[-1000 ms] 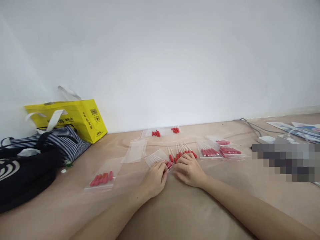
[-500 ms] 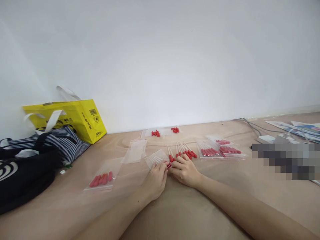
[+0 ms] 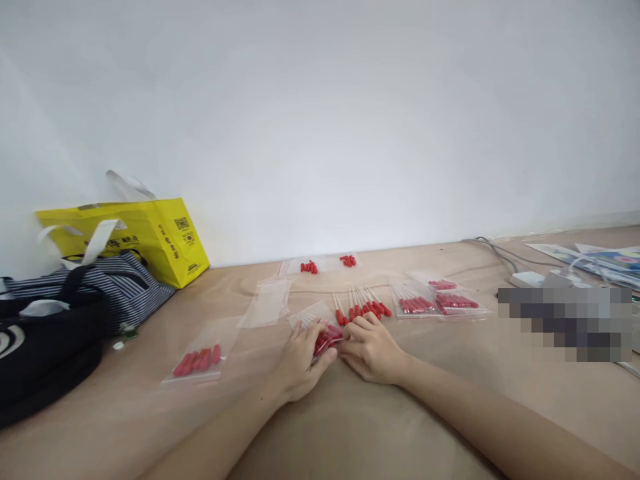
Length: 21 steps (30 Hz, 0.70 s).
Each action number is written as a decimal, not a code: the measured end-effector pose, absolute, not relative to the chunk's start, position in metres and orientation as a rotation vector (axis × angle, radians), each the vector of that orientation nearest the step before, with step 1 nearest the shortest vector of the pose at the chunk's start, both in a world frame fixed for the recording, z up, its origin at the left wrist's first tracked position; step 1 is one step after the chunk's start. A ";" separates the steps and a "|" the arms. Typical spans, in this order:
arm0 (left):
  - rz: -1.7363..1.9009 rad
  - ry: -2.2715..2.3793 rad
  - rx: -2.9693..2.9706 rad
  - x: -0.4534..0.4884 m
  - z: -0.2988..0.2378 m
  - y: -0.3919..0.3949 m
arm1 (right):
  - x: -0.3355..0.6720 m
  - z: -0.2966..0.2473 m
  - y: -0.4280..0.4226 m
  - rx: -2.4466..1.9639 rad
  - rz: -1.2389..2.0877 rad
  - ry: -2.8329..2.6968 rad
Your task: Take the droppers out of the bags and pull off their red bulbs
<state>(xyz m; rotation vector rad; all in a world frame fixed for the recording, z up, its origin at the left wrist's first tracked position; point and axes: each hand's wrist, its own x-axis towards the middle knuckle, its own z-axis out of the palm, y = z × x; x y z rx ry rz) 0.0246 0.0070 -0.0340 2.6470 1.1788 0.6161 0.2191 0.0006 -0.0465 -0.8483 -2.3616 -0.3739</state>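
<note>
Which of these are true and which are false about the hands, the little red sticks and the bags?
1. The left hand holds a small clear bag with red-tipped sticks inside. True.
2. The yellow bag stands on the right. False: it stands on the left.
3. Loose red-tipped sticks lie just beyond the right hand. True.
4. The striped bag is green. False: its stripes are dark and white.
</note>
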 end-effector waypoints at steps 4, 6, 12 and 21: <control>0.309 1.055 2.683 0.010 -0.021 0.003 | 0.224 -0.042 -0.004 -0.938 -0.202 -2.331; 0.235 1.054 2.688 0.006 -0.018 0.002 | 0.220 -0.043 -0.004 -1.011 -0.172 -2.280; 0.297 1.091 2.720 0.008 -0.021 -0.008 | 0.207 -0.046 -0.006 -1.339 -0.187 -2.092; 0.486 1.078 2.722 0.010 -0.021 -0.013 | 0.226 -0.042 -0.007 -1.338 -0.018 -2.176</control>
